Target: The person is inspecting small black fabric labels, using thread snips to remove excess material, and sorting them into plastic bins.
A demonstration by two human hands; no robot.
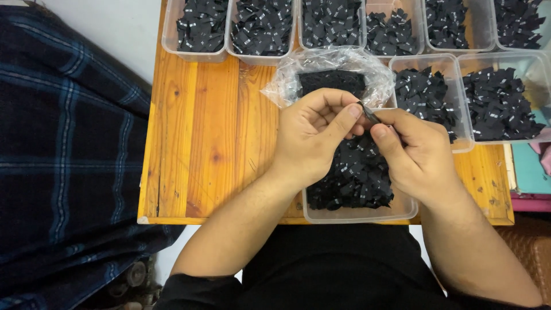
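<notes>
Black label: a small black woven label [368, 113] is pinched between both hands, just above the near tub, its edge showing between the fingertips.
Left hand: the left hand [313, 135] is curled, thumb and forefinger closed on the label's left end, the other fingers folded into the palm.
Right hand: the right hand [416, 152] is closed on the label's right end, thumb on top, directly beside the left hand and touching it at the fingertips.
Near tub: a clear plastic tub [356, 213] sits at the front edge of the surface under both hands, heaped with loose black labels [350, 178].
Plastic bag: a crumpled clear bag [336, 63] lies just behind the hands, open over a stack of black pieces [333, 80].
Other tubs: a row of clear tubs [195, 54] along the far edge and two more [459, 140] to the right are all filled with similar black labels.
Surface: orange-toned wooden surface [201, 126], bare on its left half.
Left of scene: dark blue checked cloth [63, 149] hangs beside the surface.
Step in hand: judging by the grip, a single label is being separated or folded between the fingertips.
Next move calls for: a light, precise pinch, since the piece is thin and easily slips back into the heap below.
</notes>
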